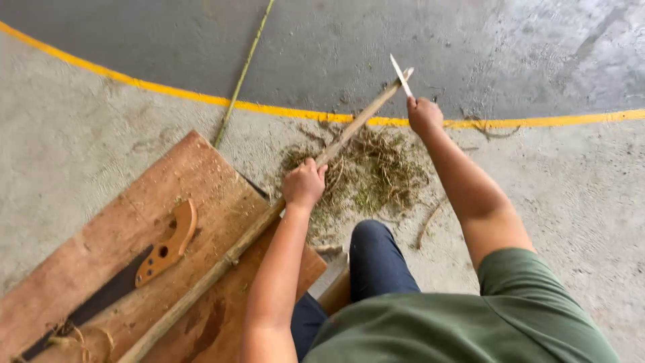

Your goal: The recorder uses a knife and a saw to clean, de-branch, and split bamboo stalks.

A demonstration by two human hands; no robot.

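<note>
Over on the left, a hand saw [144,269] with a wooden handle lies flat on a brown board [80,262] on the concrete floor [67,134], its dark blade running off toward the bottom left corner. A thin green stalk [238,84] lies on the floor beyond the board, crossing the yellow line [168,93]. Now the long bamboo pole [222,259], slanting up from the board's near edge toward the yellow line; the left hand [304,183] is wrapped fully closed around it partway up, pinning it steady. Beneath, a heap of greenish shavings [369,171] spreads on the floor, just this side of the line. And at the pole's far tip, the right hand [424,114] is clenched tight on a knife [401,74], pale blade laid against the end of the pole. Risky spot, I'd say: the blade could skid off that tip if the pole rolls in the left grip, and loose shavings might let the pole slide. The knife's handle is buried in the fist, the saw's blade end is cut off by the frame, and what the person sits on is barely visible.
</note>
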